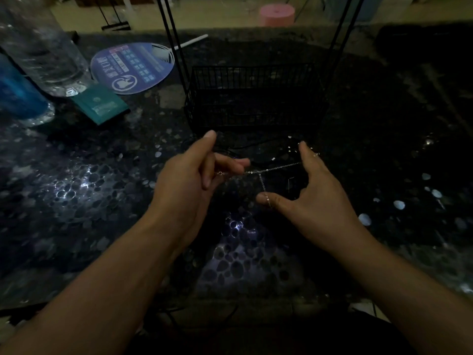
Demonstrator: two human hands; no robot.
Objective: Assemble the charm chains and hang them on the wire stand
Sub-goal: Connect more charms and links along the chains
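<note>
Thin chain (271, 170) looks light, limp & tangle-prone; hold at ends. Left hand (189, 175) pinches one end, right hand (304, 190) spread wide, chain looped over fingers.

Both bare forearms reach forward from the bottom corners. The left hand (190, 172) is raised with its index finger pointing ahead, its other fingers curled inward in a pinch. The right hand (311, 190) is spread wide, thumb stretched toward the left hand, index finger extended ahead, palm facing inward.
</note>
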